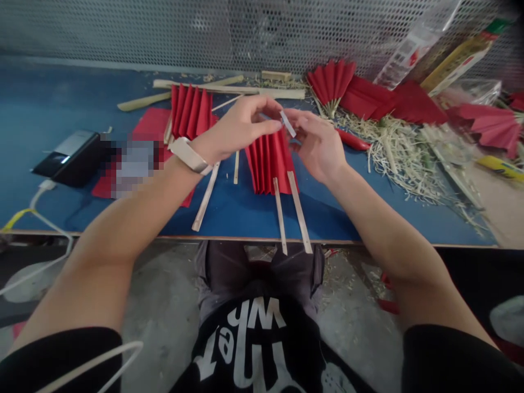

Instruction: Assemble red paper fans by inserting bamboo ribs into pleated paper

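Note:
My left hand (241, 124) is closed in a pinch at a small whitish strip (288, 124), which looks like a bit of paper or tape. From the other side, the fingers of my right hand (321, 143) curl close around the same strip; whether they grip it is unclear. Under both hands lies a pleated red paper (265, 166), its upper part hidden by them. Two flat wooden sticks (301, 215) run from its lower edge past the table's front. Left of it are another wooden stick (207, 197) and a second pleated red paper (190, 112).
A black phone-like device (77, 158) with a cable lies at left. Wood shavings (395, 155), a red-handled tool (352, 140) and a finished-looking red fan (331, 82) are at right. Bottles (460, 63) stand behind, against a perforated metal panel (245, 38). Long wooden strips (229, 89) lie at the back.

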The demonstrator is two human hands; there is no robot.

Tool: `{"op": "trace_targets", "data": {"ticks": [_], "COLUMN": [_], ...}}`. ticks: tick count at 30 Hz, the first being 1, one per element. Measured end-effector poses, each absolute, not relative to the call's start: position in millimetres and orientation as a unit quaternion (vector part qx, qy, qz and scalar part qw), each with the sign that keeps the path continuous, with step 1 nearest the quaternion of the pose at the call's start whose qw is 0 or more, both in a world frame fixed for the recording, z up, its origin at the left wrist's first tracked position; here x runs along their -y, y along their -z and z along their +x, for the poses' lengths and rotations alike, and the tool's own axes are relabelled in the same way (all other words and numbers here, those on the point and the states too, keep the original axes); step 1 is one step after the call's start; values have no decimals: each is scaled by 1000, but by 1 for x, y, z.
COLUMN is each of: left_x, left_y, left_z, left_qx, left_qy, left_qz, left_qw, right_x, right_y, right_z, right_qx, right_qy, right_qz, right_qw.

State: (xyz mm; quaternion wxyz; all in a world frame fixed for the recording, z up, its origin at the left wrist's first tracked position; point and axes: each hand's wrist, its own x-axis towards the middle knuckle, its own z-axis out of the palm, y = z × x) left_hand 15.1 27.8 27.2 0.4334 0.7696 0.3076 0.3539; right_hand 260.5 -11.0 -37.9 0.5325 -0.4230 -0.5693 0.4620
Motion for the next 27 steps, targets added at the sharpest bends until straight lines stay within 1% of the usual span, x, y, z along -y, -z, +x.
{"op": "trace_targets", "data": {"ticks": [2, 6, 9, 14, 16, 19, 21, 27], "left_x": [-15, -12, -12, -1, 1, 1, 2, 9], "left_y": [-26, -18, -12, -9, -8, -6, -5, -11], "left_z": [15, 10, 7, 8, 11, 14, 15, 11], "left_qx": [-318, -333, -348, -419, -419, -382, -361, -369], "left_qy": [-393, -367, -368, -334, -333, -364, -379, -371], "left_qz": [723, 688, 694, 726, 718, 685, 677, 711], "left_qw": [471, 530, 512, 432, 446, 503, 518, 470], "right_x": [17, 24, 25, 29, 31, 33, 31, 15], "right_y": [35, 35, 37, 37, 36, 36, 39, 54], "right_z": [258, 253, 251, 249, 246, 244, 245, 260], "right_qx": [577, 592, 598, 615, 619, 622, 621, 634], "right_qy": [-485, -489, -468, -429, -421, -415, -413, -410], "right_qz": [-412, -396, -404, -418, -426, -433, -432, -404], "right_qw": [512, 503, 510, 513, 507, 505, 507, 516]}}
